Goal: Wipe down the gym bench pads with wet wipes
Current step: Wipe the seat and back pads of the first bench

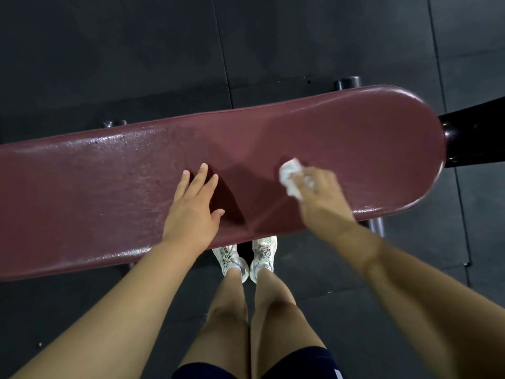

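I see the maroon bench pad [109, 187] running across the view, shiny wet along its edges. Left hand [192, 212] flat on the pad, fingers spread. Right hand [318, 195], blurred, fingers bunched on a crumpled white wipe [291, 176] pressed to the pad's right half. White sneakers [246, 258] below the near edge.

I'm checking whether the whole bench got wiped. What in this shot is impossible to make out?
- Bench pad: its left end is cut off by the head view's edge.
- Wet wipe: motion-blurred and partly under the right hand.
- Pad under the left hand: hidden by the flat palm.
- Bench frame: mostly hidden beneath the pad.
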`<state>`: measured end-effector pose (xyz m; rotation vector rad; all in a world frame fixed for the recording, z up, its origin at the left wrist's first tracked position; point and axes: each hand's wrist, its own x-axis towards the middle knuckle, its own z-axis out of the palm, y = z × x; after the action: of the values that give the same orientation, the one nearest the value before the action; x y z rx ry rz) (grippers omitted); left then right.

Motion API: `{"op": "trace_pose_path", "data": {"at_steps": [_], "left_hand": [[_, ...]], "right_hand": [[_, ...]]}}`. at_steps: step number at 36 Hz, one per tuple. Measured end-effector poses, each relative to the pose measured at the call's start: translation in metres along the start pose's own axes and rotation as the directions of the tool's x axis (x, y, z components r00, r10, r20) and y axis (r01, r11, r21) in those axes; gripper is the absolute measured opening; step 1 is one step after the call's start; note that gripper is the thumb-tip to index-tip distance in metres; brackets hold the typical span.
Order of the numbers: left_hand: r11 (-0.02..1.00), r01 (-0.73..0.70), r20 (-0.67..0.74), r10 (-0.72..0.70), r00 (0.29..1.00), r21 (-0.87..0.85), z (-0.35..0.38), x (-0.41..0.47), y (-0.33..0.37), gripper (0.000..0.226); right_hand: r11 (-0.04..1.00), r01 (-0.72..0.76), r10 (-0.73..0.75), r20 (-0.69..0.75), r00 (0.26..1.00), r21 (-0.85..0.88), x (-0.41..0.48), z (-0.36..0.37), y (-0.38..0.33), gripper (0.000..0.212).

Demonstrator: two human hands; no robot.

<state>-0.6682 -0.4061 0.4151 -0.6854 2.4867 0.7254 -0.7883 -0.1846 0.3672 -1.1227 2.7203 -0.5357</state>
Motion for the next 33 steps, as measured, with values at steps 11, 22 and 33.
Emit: {"op": "trace_pose_path", "data": {"at_steps": [11,22,33], "left_hand": [[0.999,0.037,-0.003,-0.037,0.999,0.031,0.013,-0.009,-0.006,0.065],[0.994,-0.033,0.011,0.032,0.999,0.100,0.011,-0.007,-0.017,0.064],[0.980,-0.152,0.044,0.148,0.988,0.131,-0.011,-0.012,-0.059,0.066]], "right_hand": [[0.901,-0.419,0.430,-0.112,0.896,0.110,-0.003,0.024,-0.071,0.039],[0.935,-0.343,0.331,-0.120,0.936,-0.095,-0.033,-0.007,0.003,0.034],[0.816,-0.546,0.559,-0.014,0.829,0.188,-0.023,0.065,-0.166,0.042]]}}
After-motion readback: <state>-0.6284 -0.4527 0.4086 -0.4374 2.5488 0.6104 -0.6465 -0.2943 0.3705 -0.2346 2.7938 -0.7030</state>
